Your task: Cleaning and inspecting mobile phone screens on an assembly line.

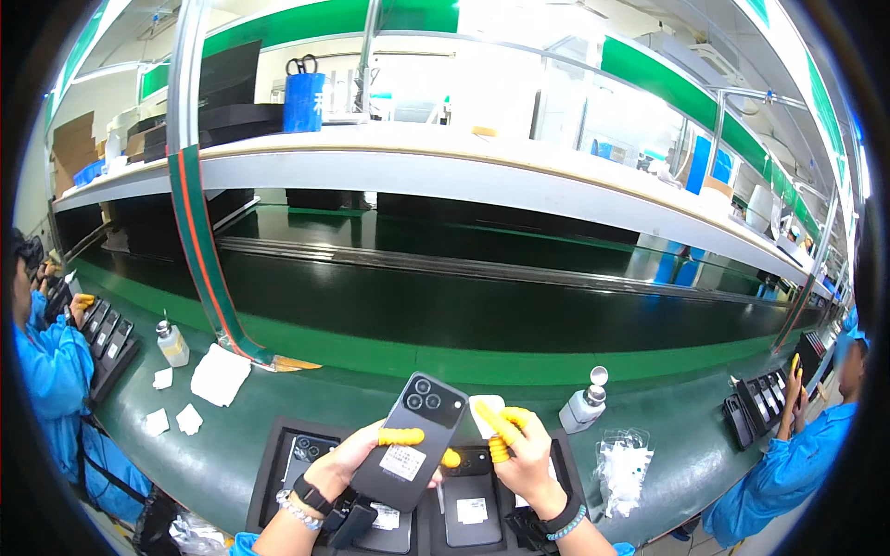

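Observation:
My left hand [352, 456] grips a dark grey smartphone [428, 441] by its edges, back side up and tilted, with its cameras at the top and a white label lower down. In my right hand [527, 456] a small white wipe [484, 419] is pinched, just beside the phone's upper right edge. Ribbed yellow finger cots cover fingertips on both hands. Below them is a black tray [267, 482] with several similar phones lying in its slots; one labelled phone [468, 489] shows between my hands. My wrists and the raised phone hide part of the tray.
A dispenser bottle [582, 410] and a clear plastic bag [623, 474] are right of the tray. Leftward lie a white cloth [221, 374], small wipes [189, 420] and another bottle [171, 344]. A dark conveyor belt [482, 310] runs beyond, under a shelf [464, 167]. Co-workers flank both sides.

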A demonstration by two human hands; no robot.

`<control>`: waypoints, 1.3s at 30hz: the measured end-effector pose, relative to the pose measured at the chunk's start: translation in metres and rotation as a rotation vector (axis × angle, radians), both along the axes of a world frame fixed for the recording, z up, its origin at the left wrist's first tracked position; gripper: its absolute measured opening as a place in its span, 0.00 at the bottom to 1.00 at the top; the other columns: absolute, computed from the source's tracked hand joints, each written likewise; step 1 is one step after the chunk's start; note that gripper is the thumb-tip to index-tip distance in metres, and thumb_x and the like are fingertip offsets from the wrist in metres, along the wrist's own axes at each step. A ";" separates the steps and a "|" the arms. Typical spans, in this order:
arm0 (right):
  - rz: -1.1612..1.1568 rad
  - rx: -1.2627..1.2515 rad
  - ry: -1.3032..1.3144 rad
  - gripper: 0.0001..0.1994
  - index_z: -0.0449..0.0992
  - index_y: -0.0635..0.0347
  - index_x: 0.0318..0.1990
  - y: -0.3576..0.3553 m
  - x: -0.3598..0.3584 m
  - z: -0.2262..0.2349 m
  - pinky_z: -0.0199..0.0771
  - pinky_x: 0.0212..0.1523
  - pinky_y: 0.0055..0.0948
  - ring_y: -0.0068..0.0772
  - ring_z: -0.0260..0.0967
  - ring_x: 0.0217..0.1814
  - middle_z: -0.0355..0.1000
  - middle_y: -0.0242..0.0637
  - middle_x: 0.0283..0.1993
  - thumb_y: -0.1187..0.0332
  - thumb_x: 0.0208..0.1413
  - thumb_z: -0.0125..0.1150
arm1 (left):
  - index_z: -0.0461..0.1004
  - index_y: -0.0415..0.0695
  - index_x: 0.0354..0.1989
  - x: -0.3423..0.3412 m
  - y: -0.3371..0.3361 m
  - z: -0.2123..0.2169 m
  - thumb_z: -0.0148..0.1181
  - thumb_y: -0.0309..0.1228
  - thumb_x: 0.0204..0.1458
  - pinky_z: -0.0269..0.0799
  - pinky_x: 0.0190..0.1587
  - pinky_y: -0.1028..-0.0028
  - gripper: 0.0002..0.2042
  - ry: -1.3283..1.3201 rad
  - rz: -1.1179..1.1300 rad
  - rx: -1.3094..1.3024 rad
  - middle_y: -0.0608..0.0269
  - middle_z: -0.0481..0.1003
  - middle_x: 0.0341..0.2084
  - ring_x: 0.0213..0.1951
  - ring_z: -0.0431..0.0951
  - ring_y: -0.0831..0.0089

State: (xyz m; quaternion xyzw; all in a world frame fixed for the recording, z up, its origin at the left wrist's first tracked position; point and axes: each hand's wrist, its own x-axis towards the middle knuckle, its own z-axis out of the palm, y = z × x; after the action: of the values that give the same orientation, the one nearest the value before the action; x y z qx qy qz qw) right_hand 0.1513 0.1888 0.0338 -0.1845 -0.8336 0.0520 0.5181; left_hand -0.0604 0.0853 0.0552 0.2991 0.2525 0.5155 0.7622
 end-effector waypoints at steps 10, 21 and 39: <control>0.115 0.014 -0.185 0.23 0.77 0.56 0.44 0.003 0.003 0.005 0.70 0.38 0.33 0.39 0.69 0.36 0.71 0.39 0.40 0.80 0.33 0.60 | 0.64 0.31 0.52 0.015 -0.002 -0.006 0.51 0.32 0.57 0.80 0.39 0.62 0.19 0.050 0.074 -0.087 0.37 0.74 0.40 0.36 0.80 0.52; -0.032 0.029 -0.239 0.20 0.77 0.56 0.44 0.003 0.003 0.006 0.67 0.39 0.32 0.36 0.67 0.36 0.71 0.36 0.38 0.81 0.38 0.55 | 0.64 0.30 0.52 0.011 0.003 -0.016 0.50 0.32 0.57 0.80 0.37 0.61 0.19 0.074 0.065 -0.034 0.38 0.74 0.39 0.35 0.80 0.52; -0.063 0.116 -0.324 0.22 0.76 0.59 0.42 -0.002 0.004 0.002 0.65 0.37 0.34 0.37 0.67 0.33 0.70 0.39 0.37 0.80 0.32 0.58 | 0.65 0.28 0.50 0.014 0.004 -0.023 0.50 0.31 0.56 0.78 0.42 0.61 0.18 0.120 0.055 -0.027 0.39 0.75 0.39 0.37 0.80 0.52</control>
State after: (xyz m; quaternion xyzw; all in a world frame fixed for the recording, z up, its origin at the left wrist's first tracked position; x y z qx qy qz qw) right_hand 0.1552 0.1868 0.0358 -0.1862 -0.9016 -0.0428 0.3880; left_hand -0.0468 0.0895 0.0319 0.3121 0.3128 0.5141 0.7352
